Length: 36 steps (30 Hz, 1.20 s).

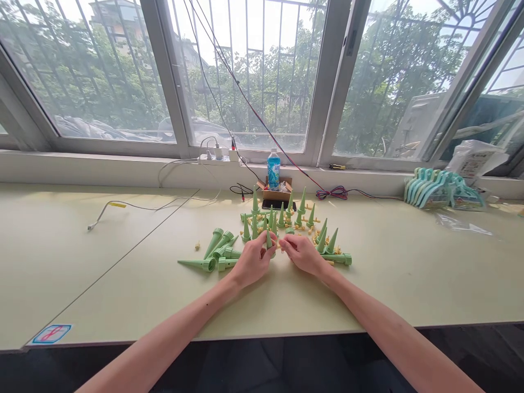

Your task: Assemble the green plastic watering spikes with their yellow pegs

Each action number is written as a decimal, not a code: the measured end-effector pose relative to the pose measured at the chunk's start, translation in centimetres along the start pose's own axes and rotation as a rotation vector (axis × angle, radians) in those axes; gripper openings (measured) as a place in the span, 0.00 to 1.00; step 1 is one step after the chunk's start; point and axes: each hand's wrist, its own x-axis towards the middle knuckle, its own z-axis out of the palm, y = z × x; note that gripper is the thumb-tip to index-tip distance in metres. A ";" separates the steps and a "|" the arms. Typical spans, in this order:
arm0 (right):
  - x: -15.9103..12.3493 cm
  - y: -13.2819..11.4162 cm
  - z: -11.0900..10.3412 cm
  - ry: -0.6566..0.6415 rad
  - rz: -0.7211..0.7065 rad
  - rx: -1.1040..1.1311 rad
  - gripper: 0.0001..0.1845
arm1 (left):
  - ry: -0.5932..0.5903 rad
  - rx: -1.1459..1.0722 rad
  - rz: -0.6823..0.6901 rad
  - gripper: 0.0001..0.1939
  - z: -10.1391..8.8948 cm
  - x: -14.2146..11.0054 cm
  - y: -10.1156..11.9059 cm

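Note:
My left hand is closed around a green plastic plant-watering spike, its point upward. Close beside it, my right hand pinches a small yellow piece that is mostly hidden by the fingers. Several more green spikes lie on their sides left of my left hand, one of them pointing left. Behind both hands, several green spikes such as this one stand point up among small yellow valve-like pieces. Right of my right hand a green spike lies flat under upright ones.
A blue-labelled bottle stands by a small cardboard box near the windowsill, with a dark phone-like slab before it. Bundled teal hangers sit at the back right. A white cable crosses the table's left; a coiled cable lies behind.

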 end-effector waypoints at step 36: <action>-0.1 -0.2 0.3 -0.029 -0.005 0.076 0.14 | 0.068 -0.030 0.042 0.09 0.0 0.0 0.1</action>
